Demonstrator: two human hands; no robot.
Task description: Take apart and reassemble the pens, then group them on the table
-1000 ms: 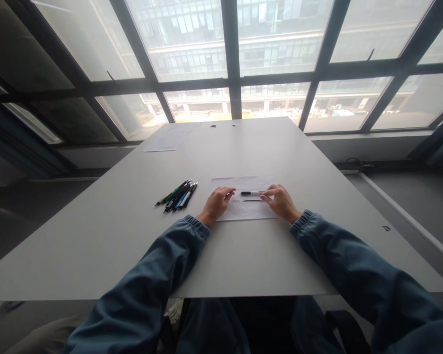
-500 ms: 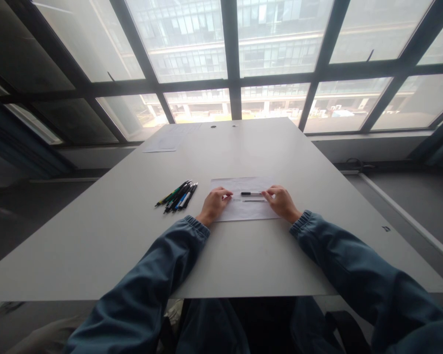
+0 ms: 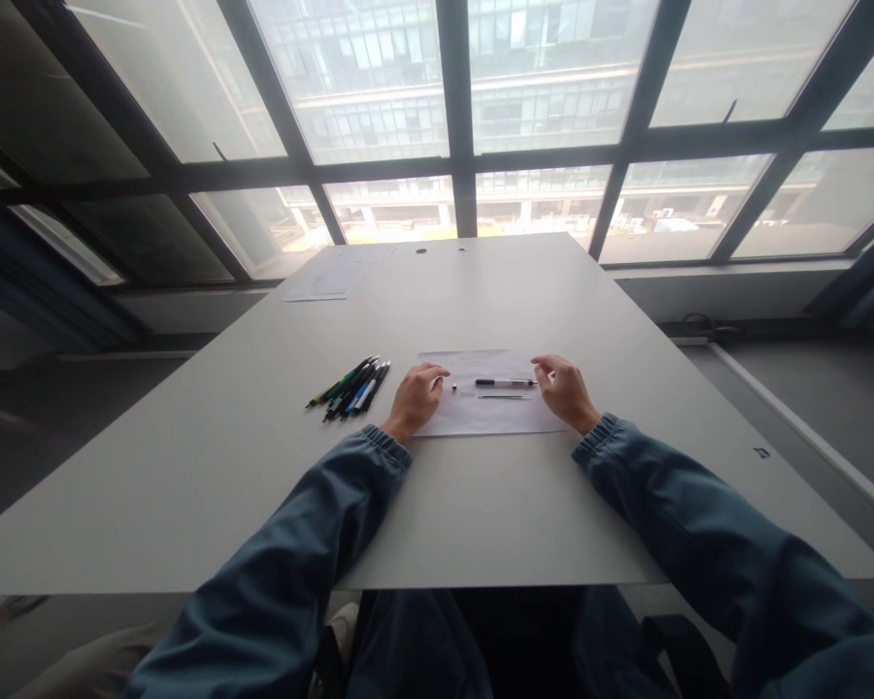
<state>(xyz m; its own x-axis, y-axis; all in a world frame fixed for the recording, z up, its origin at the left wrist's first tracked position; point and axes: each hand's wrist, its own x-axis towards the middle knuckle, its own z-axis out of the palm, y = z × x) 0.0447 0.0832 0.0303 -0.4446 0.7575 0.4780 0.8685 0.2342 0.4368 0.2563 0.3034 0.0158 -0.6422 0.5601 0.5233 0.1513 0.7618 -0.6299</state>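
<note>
While the pen barrel (image 3: 506, 382) lay crosswise on the white sheet (image 3: 491, 419), pretty much midway between its near and far edges, the right hand (image 3: 566, 393) was clearly the closer one; the barrel sat just to that hand's left, long axis roughly parallel to the near edge of the table (image 3: 495, 505), dark end pointing left and the other end right by the thumb; couldn't tell if they actually touched.

That hand was over the sheet's right edge, thumb and fingertips apart, nothing visible between them; the left hand (image 3: 414, 400) was over the left edge, fingers loosely curled with a gap to the thumb, nothing visible in it either.

A thin refill (image 3: 505, 397) lay alongside the barrel, nearer the sheet's near edge; a tiny dark piece (image 3: 453, 386) sat just beside the left thumb, with a small pale bit (image 3: 467, 394), too blurry to name, next to it; a bunch of pens (image 3: 353, 388) lay on the table off the sheet's left edge.
</note>
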